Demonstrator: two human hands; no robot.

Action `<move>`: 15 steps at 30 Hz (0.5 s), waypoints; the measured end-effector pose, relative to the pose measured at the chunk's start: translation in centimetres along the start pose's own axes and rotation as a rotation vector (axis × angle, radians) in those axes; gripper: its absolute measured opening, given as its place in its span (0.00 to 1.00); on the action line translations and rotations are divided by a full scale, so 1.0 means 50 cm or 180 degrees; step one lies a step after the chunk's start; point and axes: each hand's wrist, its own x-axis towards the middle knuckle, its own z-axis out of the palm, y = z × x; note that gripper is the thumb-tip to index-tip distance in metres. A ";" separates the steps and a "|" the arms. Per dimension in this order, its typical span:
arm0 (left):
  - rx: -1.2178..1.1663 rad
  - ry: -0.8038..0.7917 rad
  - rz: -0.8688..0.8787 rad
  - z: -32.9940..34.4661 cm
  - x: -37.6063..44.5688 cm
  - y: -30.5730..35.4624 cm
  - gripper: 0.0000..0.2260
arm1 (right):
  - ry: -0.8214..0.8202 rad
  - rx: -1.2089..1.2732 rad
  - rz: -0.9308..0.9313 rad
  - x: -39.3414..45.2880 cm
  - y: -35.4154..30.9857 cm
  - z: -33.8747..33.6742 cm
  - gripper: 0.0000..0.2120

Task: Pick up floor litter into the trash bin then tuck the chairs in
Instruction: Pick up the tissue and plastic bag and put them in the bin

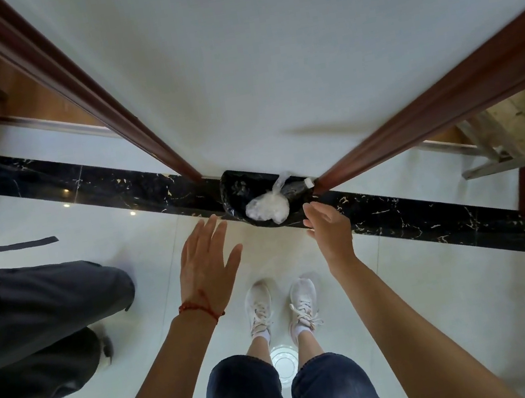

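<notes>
A trash bin (237, 199) lined with a black bag stands against the white wall, between two brown door frames. Inside it lie a crumpled clear plastic bag (267, 206) and a dark bottle (297, 188) with a white cap. My left hand (206, 267) hovers in front of the bin to its lower left, palm down, fingers spread, holding nothing. My right hand (330, 229) is at the bin's right front edge, fingers loosely apart and empty. No chairs are in sight.
Another person's dark trousers (38, 323) and shoe fill the left side, close to my left arm. A black marble strip (430, 215) crosses the pale tiled floor. A wooden stool or frame (506, 130) stands in the right doorway. My feet (282, 303) are below the bin.
</notes>
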 end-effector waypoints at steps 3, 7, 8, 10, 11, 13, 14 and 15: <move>-0.0015 -0.0062 0.0017 -0.010 -0.008 0.002 0.32 | 0.0003 -0.0835 -0.0597 -0.026 0.003 -0.026 0.19; -0.0035 -0.0131 0.0031 -0.026 -0.018 0.010 0.27 | 0.0006 -0.2040 -0.1567 -0.061 0.010 -0.066 0.23; -0.0029 -0.0134 0.0049 -0.031 -0.020 0.014 0.25 | 0.0010 -0.2369 -0.1730 -0.070 0.010 -0.076 0.23; -0.0002 -0.0149 0.0103 -0.040 -0.024 0.022 0.24 | 0.0083 -0.2867 -0.1971 -0.088 0.008 -0.094 0.24; 0.0015 -0.0161 0.0132 -0.046 -0.025 0.026 0.25 | 0.0154 -0.3033 -0.2073 -0.099 0.006 -0.103 0.24; 0.0096 -0.0201 0.0207 -0.056 -0.030 0.033 0.26 | 0.0324 -0.3221 -0.2218 -0.121 0.007 -0.116 0.24; 0.0144 -0.0226 0.0255 -0.062 -0.033 0.037 0.28 | 0.0393 -0.3252 -0.2217 -0.131 0.009 -0.123 0.25; 0.0182 -0.0236 0.0311 -0.067 -0.036 0.040 0.30 | 0.0450 -0.3253 -0.2204 -0.143 0.010 -0.130 0.26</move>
